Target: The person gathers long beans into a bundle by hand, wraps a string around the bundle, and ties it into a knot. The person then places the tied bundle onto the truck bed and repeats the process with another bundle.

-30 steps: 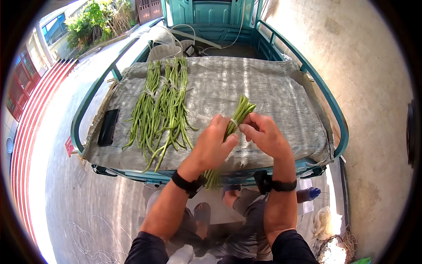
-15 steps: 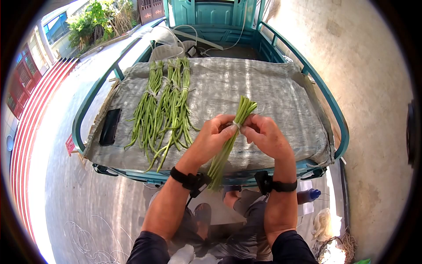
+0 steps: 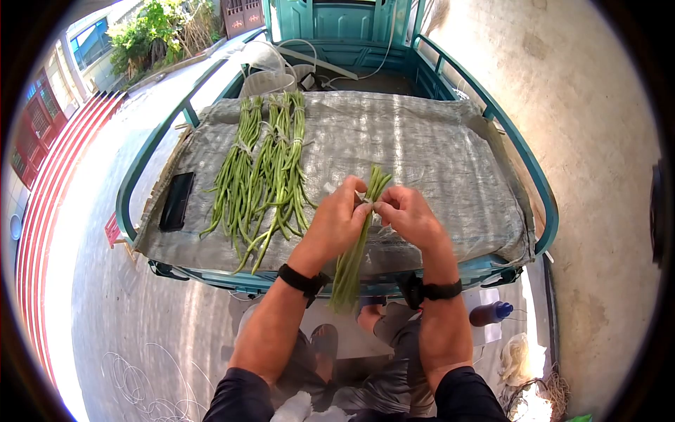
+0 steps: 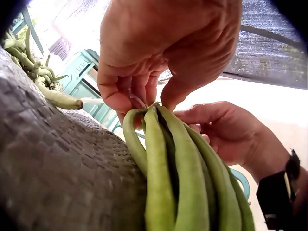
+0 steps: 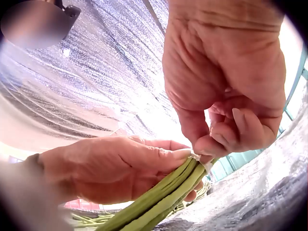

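A bundle of long green beans [image 3: 351, 264] hangs between both hands over the near edge of the covered surface, stem ends up. My left hand [image 3: 336, 224] grips it near the top, thumb in front, beside a pale thin tie [image 5: 208, 167]. My right hand [image 3: 416, 219] pinches at that tie with thumb and forefinger, fingertips against the left thumb. In the left wrist view the beans [image 4: 161, 192] fan down from the left fingers, where a bit of the strand shows. Three or so tied bean bundles [image 3: 271, 165] lie on the left of the cover.
Grey woven sheeting [image 3: 422, 155] covers the bed of a teal cart with side rails [image 3: 524, 156]. A black phone [image 3: 176, 202] lies at the left edge. Behind are white baskets [image 3: 266, 82]. Below right stands a blue-capped bottle [image 3: 491, 314]; loose white strands [image 3: 144, 390] lie on the ground.
Both hands and the bundle have shifted a little left and nearer the body. The bundle hangs more upright, and the hands have drawn close together at the tie.
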Available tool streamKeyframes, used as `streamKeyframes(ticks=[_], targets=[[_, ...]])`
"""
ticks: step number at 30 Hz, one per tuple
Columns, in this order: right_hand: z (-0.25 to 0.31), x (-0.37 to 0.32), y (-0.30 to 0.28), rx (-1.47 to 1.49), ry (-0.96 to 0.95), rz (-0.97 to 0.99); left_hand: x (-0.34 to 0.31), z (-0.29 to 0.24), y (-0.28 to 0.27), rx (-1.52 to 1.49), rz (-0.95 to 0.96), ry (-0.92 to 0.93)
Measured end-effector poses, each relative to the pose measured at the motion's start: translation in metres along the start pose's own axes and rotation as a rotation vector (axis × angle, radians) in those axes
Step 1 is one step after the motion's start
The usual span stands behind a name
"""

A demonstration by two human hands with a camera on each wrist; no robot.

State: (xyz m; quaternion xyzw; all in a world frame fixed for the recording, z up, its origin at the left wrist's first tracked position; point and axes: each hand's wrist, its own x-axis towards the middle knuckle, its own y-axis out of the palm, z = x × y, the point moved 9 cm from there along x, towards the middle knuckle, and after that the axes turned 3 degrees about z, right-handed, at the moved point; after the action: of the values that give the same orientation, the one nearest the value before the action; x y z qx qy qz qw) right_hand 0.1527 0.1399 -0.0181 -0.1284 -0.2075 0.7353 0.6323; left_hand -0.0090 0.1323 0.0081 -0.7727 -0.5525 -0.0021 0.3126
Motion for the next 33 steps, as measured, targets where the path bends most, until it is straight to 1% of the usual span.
streamKeyframes(ticks=[1,4,7,10,14,16,19,22,25,28,31,33], targets=[[-0.001,0.000,0.002,0.017,0.015,0.003,0.000,-0.001,-0.001,0.022,-0.010,0.020],[-0.003,0.001,0.004,0.036,0.052,0.010,-0.002,0.000,0.001,0.037,0.020,-0.008],[-0.002,0.002,0.004,0.012,0.052,0.014,-0.002,0.002,0.001,0.080,-0.028,0.031],[-0.011,0.006,0.010,0.027,0.016,0.017,-0.001,0.011,0.003,0.172,0.021,-0.047],[-0.030,0.013,0.021,0.082,-0.002,0.012,-0.001,0.018,0.007,0.293,0.019,-0.002],[-0.026,0.011,0.022,0.101,0.020,0.001,-0.001,0.018,0.008,0.328,0.014,0.033],[-0.026,0.009,0.019,0.123,0.069,0.004,0.002,0.033,0.009,0.191,0.076,-0.058],[-0.024,0.009,0.020,0.184,0.076,0.027,0.003,0.037,0.008,0.077,0.073,-0.117],[-0.025,0.010,0.021,0.226,0.062,0.039,0.003,0.034,0.007,0.134,0.053,-0.078],[-0.027,0.011,0.022,0.206,0.054,0.033,0.004,0.029,0.010,0.269,0.042,-0.011],[-0.027,0.011,0.021,0.185,0.042,0.019,0.004,0.025,0.012,0.302,0.023,0.041],[-0.027,0.013,0.020,0.201,0.051,-0.001,0.003,0.025,0.012,0.288,0.027,0.042]])
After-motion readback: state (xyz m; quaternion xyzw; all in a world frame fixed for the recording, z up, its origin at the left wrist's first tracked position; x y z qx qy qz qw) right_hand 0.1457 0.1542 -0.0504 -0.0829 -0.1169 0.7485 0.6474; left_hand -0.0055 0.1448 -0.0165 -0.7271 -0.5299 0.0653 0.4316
